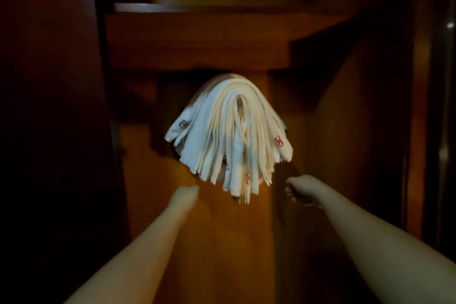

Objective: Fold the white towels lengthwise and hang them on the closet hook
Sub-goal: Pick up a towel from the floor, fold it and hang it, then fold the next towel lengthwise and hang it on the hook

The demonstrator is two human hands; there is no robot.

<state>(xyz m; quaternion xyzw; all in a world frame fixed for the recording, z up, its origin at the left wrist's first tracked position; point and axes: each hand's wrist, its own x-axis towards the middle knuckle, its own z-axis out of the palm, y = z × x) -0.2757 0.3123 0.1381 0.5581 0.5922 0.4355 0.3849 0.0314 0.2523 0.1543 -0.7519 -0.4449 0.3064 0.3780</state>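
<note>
Dark wooden closet [308, 131] all round, shelf [197, 7] overhead. White towels [229, 136], folded long and draped thick over the hook [239, 100], so both ends hang and balance. Below and either side of the bundle, near but apart from it: left hand [185, 196] empty, grip cannot be told through blur; right hand [299, 189] fingers loosely curled, holding nothing seen. Hanging apparently done.

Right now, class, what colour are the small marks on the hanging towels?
Red, on white towels; clearest on the mark in the head view.
</note>
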